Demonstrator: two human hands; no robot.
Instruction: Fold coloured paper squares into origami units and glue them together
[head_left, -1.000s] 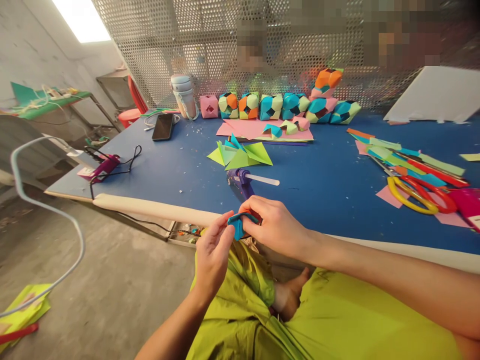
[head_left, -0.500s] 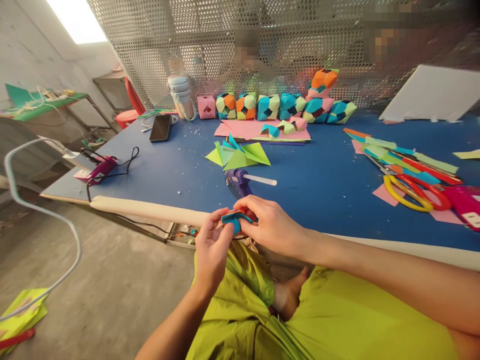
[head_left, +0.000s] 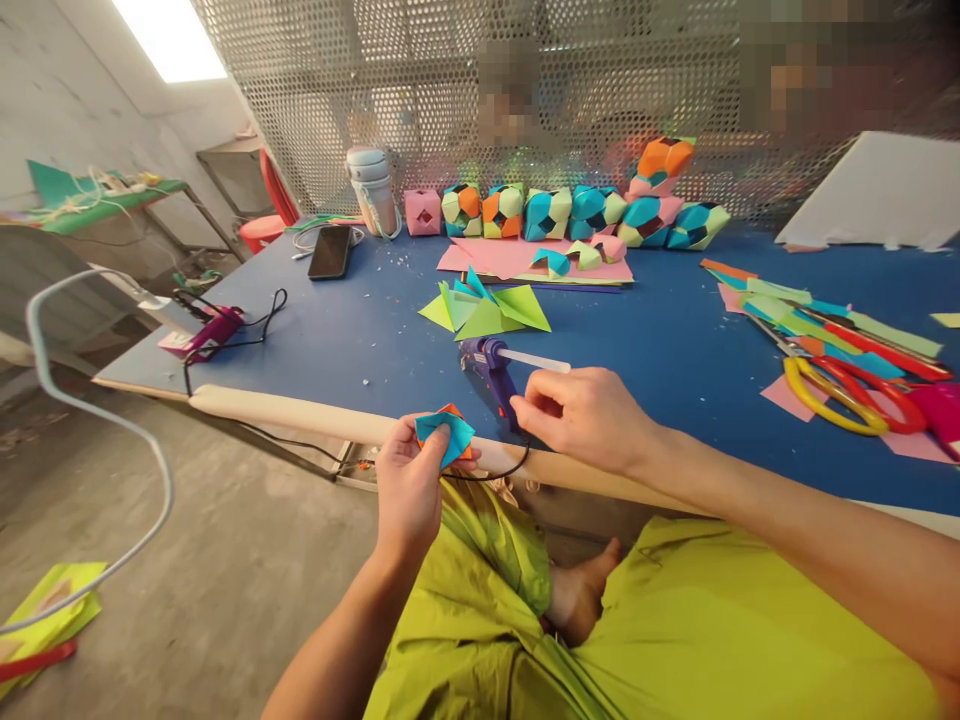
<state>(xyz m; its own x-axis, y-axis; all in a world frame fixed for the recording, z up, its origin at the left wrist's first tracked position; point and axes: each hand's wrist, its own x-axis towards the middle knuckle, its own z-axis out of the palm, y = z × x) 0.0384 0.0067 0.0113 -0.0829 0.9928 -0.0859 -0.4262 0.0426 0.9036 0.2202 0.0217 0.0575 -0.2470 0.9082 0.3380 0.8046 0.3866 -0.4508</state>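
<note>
My left hand [head_left: 409, 480] holds a small folded paper piece [head_left: 444, 437], blue on top with orange showing at its edges. The thumb presses on the blue face, just off the table's front edge. My right hand [head_left: 581, 415] is at the handle of a purple glue gun [head_left: 487, 365], its fingers curled and closed against the handle's right side. A white glue stick [head_left: 536, 359] juts from the back of the gun, which lies on the blue table [head_left: 337, 340]. Some of the right fingers are hidden behind the hand.
Folded green and blue papers [head_left: 491, 312] lie behind the gun. Several paper balls [head_left: 547, 213] line the back beside a bottle [head_left: 370, 190]. A phone [head_left: 331, 252] lies left; scissors [head_left: 832, 395] and paper strips lie right. A cord [head_left: 499, 474] hangs past the front edge.
My right hand has let go of the blue and orange paper piece and moved forward and right to the glue gun. My left hand keeps the piece, its blue face now turned up.
</note>
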